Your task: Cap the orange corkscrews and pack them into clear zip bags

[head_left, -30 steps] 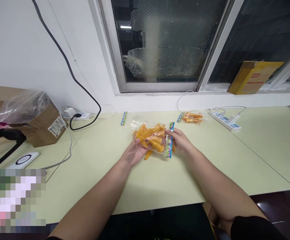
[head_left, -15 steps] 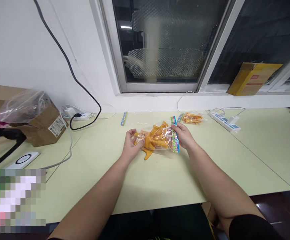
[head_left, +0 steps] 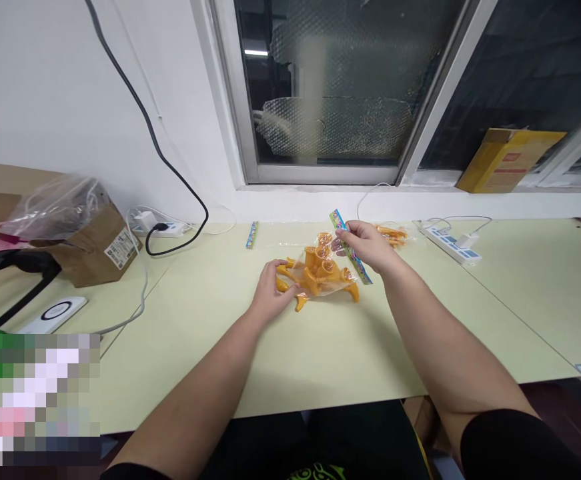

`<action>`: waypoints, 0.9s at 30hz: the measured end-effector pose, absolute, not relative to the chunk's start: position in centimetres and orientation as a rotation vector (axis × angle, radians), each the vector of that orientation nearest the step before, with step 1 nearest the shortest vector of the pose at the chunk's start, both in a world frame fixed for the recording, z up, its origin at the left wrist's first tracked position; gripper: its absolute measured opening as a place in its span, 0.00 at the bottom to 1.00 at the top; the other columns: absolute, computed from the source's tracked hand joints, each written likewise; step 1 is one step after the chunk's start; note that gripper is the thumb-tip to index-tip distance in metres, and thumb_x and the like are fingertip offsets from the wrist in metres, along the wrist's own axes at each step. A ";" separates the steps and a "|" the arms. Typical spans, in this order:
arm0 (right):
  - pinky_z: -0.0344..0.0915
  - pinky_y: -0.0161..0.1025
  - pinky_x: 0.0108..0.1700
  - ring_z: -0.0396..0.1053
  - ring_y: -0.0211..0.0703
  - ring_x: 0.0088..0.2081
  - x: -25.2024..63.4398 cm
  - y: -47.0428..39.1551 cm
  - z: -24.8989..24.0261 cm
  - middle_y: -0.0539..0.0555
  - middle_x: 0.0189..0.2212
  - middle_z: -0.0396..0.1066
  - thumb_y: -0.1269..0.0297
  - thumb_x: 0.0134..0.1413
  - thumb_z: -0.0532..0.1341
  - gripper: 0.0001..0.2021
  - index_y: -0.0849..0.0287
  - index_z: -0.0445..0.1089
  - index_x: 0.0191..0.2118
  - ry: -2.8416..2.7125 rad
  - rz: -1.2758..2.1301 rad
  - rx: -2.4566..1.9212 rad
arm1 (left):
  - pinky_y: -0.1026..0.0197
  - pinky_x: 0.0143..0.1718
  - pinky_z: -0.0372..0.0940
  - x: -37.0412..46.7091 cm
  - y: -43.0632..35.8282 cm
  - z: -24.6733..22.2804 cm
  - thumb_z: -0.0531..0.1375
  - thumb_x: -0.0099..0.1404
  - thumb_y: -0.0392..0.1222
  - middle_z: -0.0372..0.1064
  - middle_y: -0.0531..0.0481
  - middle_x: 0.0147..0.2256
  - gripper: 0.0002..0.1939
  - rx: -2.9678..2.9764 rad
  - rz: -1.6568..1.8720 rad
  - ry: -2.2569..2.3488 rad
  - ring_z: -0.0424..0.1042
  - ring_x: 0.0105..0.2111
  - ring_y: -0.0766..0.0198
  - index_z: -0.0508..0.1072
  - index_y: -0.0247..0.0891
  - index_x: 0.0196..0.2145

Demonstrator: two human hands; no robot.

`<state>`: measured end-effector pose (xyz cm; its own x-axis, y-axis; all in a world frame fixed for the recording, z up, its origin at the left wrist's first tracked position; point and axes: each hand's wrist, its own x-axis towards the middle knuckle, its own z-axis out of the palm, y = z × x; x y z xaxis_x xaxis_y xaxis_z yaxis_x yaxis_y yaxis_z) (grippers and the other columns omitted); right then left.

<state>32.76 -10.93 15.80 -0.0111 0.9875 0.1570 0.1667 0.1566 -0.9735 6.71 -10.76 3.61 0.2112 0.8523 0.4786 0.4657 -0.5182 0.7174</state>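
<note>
Several orange plastic pieces (head_left: 326, 268) lie bunched at the middle of the pale green table, partly covered by a clear plastic bag. A colourful printed strip (head_left: 357, 265) tops the bag, slanting down to the right. My right hand (head_left: 365, 243) pinches this strip and holds it up. My left hand (head_left: 273, 291) is closed around orange pieces at the left end of the bunch. Behind my right hand lies another clear bag with orange pieces (head_left: 393, 233). A second printed strip (head_left: 252, 235) rests farther back on the left.
A cardboard box (head_left: 103, 243) with clear plastic, a white charging pad (head_left: 55, 312) and cables occupy the left side. One power strip (head_left: 453, 245) lies at the back right. A yellow package (head_left: 507, 160) leans on the window.
My right hand has raised and tilted the printed strip. The orange pieces have shifted and spread, with their round open ends now turned upward.
</note>
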 end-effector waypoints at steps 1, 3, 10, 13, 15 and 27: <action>0.77 0.39 0.36 0.78 0.42 0.31 32.7 -11.0 16.4 0.52 0.28 0.79 0.56 0.61 0.69 0.15 0.56 0.67 0.29 -1.413 1.007 -1.222 | 0.42 0.62 0.63 6.8 -10.9 3.7 0.66 0.62 0.45 0.66 0.42 0.55 0.26 2.092 1.229 1.216 0.67 0.59 0.48 0.64 0.42 0.56; 0.76 0.37 0.35 0.78 0.41 0.31 32.4 -11.3 17.4 0.53 0.28 0.79 0.60 0.64 0.67 0.14 0.57 0.66 0.29 -1.429 1.005 -1.255 | 0.42 0.63 0.62 6.8 -11.0 3.9 0.66 0.62 0.45 0.66 0.42 0.56 0.28 2.127 1.221 1.201 0.67 0.60 0.48 0.64 0.42 0.57; 0.76 0.34 0.34 0.79 0.39 0.31 31.6 -11.4 19.7 0.54 0.28 0.79 0.63 0.67 0.66 0.14 0.59 0.67 0.29 -1.486 0.992 -1.293 | 0.42 0.65 0.62 6.8 -11.8 4.3 0.68 0.62 0.50 0.65 0.42 0.62 0.36 2.215 1.041 1.088 0.65 0.64 0.45 0.61 0.45 0.64; 0.76 0.34 0.33 0.79 0.39 0.30 31.3 -11.2 20.3 0.54 0.29 0.79 0.64 0.67 0.66 0.14 0.59 0.67 0.29 -1.498 0.985 -1.302 | 0.41 0.65 0.61 6.9 -11.9 4.3 0.69 0.61 0.54 0.62 0.40 0.64 0.41 2.215 0.987 1.102 0.63 0.65 0.43 0.58 0.44 0.66; 0.76 0.33 0.31 0.79 0.39 0.29 31.0 -11.1 20.7 0.54 0.30 0.79 0.65 0.67 0.65 0.13 0.59 0.67 0.29 -1.510 0.981 -1.332 | 0.40 0.66 0.60 7.0 -11.9 4.2 0.70 0.60 0.55 0.60 0.38 0.66 0.46 2.203 0.981 1.115 0.63 0.66 0.43 0.55 0.43 0.68; 0.76 0.36 0.27 0.78 0.42 0.27 29.7 -10.6 23.4 0.54 0.28 0.76 0.61 0.68 0.64 0.14 0.58 0.65 0.30 -1.484 1.025 -1.364 | 0.35 0.75 0.31 7.2 -11.4 3.7 0.71 0.58 0.56 0.59 0.36 0.69 0.59 2.267 0.851 1.239 0.57 0.71 0.41 0.41 0.45 0.75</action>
